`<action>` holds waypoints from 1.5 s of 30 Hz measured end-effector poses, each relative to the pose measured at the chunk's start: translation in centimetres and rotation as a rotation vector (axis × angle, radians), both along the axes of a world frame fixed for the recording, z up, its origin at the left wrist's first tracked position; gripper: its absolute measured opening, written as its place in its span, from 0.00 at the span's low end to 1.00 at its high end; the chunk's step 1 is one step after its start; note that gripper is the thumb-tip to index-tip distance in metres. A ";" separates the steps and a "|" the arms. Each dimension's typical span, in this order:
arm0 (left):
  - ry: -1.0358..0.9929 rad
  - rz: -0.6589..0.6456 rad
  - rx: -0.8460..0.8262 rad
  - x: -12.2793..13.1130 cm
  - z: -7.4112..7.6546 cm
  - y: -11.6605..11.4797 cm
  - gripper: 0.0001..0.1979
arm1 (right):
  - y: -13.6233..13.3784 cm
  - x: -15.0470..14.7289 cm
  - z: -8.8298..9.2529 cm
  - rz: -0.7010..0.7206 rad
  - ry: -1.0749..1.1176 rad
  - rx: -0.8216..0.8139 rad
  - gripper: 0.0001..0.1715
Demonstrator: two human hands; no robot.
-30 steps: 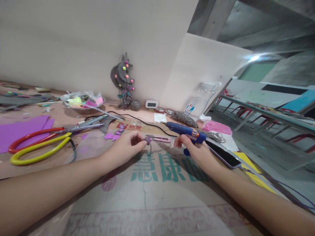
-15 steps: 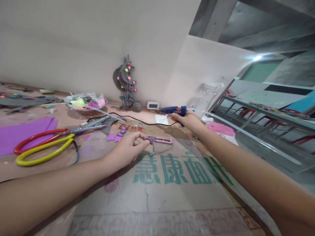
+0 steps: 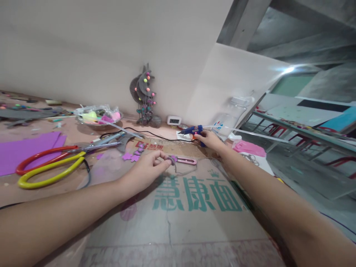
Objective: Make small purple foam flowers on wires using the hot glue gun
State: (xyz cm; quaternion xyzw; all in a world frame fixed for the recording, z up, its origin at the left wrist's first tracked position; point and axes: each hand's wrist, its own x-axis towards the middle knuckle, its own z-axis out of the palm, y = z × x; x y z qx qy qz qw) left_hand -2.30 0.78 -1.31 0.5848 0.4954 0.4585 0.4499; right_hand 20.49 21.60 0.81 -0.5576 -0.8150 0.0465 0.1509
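Observation:
My left hand pinches a small grey and purple craft piece just above the printed cardboard sheet. A pink thread snipper lies right beside that piece. My right hand is stretched to the far side of the table, fingers closed around the handle of a blue glue gun. The gun rests near the wall with a clear glue stick jutting out behind it. A black cord runs from the gun along the table.
Big scissors with red and yellow handles lie at the left beside purple foam sheets. A bowl of bright bits, a felt ornament, a small clock and a clear bottle stand along the wall. Pink cloth lies at right.
My right hand carried the glue gun from near the centre of the cardboard away to the far side by the wall. My left hand kept its pinch on the small piece.

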 end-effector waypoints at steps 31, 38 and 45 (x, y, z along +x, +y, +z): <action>0.081 0.029 0.084 0.1 0.0 -0.3 0.08 | -17.8 -4.1 -1.6 0.446 0.762 -0.264 0.16; 0.100 0.031 0.098 0.3 0.1 -0.4 0.08 | -17.3 -2.6 -0.6 0.544 0.183 0.357 0.14; 0.154 0.022 0.121 0.3 0.0 -0.4 0.08 | -17.2 -2.7 -0.5 0.586 0.229 0.360 0.10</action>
